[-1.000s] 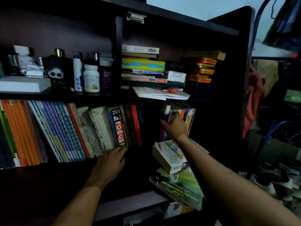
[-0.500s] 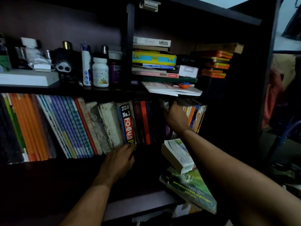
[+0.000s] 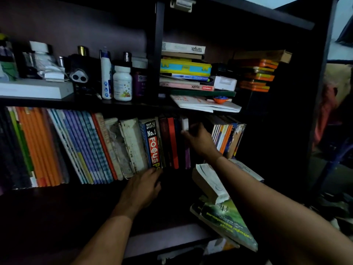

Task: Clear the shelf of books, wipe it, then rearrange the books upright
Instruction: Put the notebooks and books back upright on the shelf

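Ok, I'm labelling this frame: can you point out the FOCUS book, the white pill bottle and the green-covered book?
FOCUS book [image 3: 153,148], head view, on its spine lettering.
White pill bottle [image 3: 122,84], head view, on its label.
Green-covered book [image 3: 228,217], head view, on its front cover.

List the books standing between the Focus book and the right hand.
In the head view, between the Focus book and the right hand: a dark maroon book, a red book, a dark spine, then a white-topped purple book at the fingers.

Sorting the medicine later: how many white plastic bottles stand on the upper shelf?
2: a tall slim bottle and a squat pill bottle beside it, left of the divider. Others may hide in the dark clutter.
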`<move>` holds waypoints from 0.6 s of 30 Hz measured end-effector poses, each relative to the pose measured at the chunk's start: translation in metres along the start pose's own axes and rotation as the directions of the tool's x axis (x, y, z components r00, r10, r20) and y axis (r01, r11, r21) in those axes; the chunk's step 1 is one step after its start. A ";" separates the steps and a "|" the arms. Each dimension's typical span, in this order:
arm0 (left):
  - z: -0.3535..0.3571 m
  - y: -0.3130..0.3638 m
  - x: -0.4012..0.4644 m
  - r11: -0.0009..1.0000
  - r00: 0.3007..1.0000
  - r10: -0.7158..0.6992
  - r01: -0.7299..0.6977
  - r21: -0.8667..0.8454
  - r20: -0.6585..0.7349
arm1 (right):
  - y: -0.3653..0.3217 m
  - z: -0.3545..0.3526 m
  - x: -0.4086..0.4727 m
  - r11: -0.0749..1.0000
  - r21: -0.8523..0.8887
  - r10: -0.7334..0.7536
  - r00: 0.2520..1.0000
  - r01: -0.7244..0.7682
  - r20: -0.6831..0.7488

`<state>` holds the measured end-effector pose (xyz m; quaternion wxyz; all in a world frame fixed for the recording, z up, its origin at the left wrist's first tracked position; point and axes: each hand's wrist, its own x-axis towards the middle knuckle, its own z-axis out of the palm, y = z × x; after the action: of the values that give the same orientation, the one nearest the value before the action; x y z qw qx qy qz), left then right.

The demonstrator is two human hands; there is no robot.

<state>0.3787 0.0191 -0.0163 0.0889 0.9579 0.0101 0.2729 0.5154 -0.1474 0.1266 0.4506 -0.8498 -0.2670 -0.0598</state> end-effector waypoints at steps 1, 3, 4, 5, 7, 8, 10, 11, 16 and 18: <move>0.000 0.000 0.000 1.000 1.000 0.010 -0.010 -0.003 -0.004 | 0.004 -0.008 -0.008 1.000 -0.014 -0.004 0.999 0.004 0.045; 0.001 0.000 0.000 1.000 1.000 0.014 -0.014 0.000 -0.014 | 0.022 -0.025 -0.031 0.996 -0.089 -0.004 0.998 0.010 0.070; 0.001 0.000 -0.001 1.000 1.000 0.010 -0.010 -0.005 -0.021 | 0.033 -0.037 -0.045 0.988 -0.153 0.004 1.000 0.000 0.024; 0.000 0.001 -0.001 1.000 1.000 0.001 -0.001 -0.017 -0.023 | 0.048 -0.051 -0.058 0.968 -0.248 0.026 0.998 -0.040 -0.059; -0.003 0.005 -0.001 0.999 1.000 -0.002 0.001 -0.036 -0.015 | 0.083 -0.084 -0.083 0.878 -0.426 0.118 0.963 -0.216 -0.244; -0.004 0.006 -0.002 0.999 1.000 -0.001 0.000 -0.037 -0.006 | 0.100 -0.098 -0.093 0.823 -0.463 0.215 0.935 -0.330 -0.284; -0.005 0.008 -0.002 1.000 1.000 -0.001 0.002 -0.017 0.018 | 0.128 -0.115 -0.110 0.716 -0.473 0.458 0.857 -0.513 -0.235; -0.005 0.009 -0.003 1.000 1.000 -0.012 0.012 0.000 0.026 | 0.137 -0.118 -0.114 0.695 -0.448 0.546 0.818 -0.562 -0.180; 0.010 0.021 -0.008 0.984 0.985 -0.170 0.168 0.059 0.026 | 0.238 -0.098 -0.070 0.769 -0.180 0.607 0.789 -0.614 -0.098; 0.012 0.022 -0.008 0.980 0.981 -0.196 0.196 0.039 -0.001 | 0.206 -0.093 -0.078 0.813 0.041 0.582 0.806 -0.581 -0.110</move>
<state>0.3771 -0.0054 -0.0266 0.0969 0.9542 0.1096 0.2611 0.5663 -0.3459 0.0028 0.4642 -0.8846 0.0327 0.0319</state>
